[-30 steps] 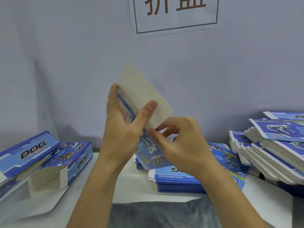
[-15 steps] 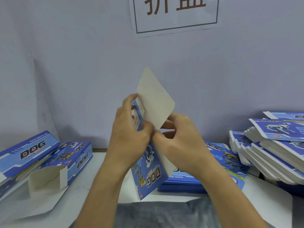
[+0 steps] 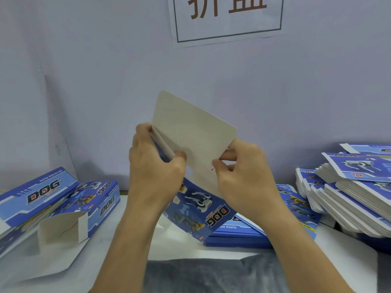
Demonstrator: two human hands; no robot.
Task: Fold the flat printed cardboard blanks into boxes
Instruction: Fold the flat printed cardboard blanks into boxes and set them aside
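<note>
Both hands hold the printed cardboard blank (image 3: 194, 144) aloft above the counter (image 3: 127, 246), left hand (image 3: 154, 168) gripping its folded edge and right hand (image 3: 239, 172) pinching a flap; uneven pressure risks creasing off the score line or tearing the flap.

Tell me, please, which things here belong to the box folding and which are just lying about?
Part of the job:
- cardboard blank, held by left hand and right hand
- stacks of flat blanks
- folded boxes

Just lying about:
- wall sign
- grey cloth at the table edge
</note>
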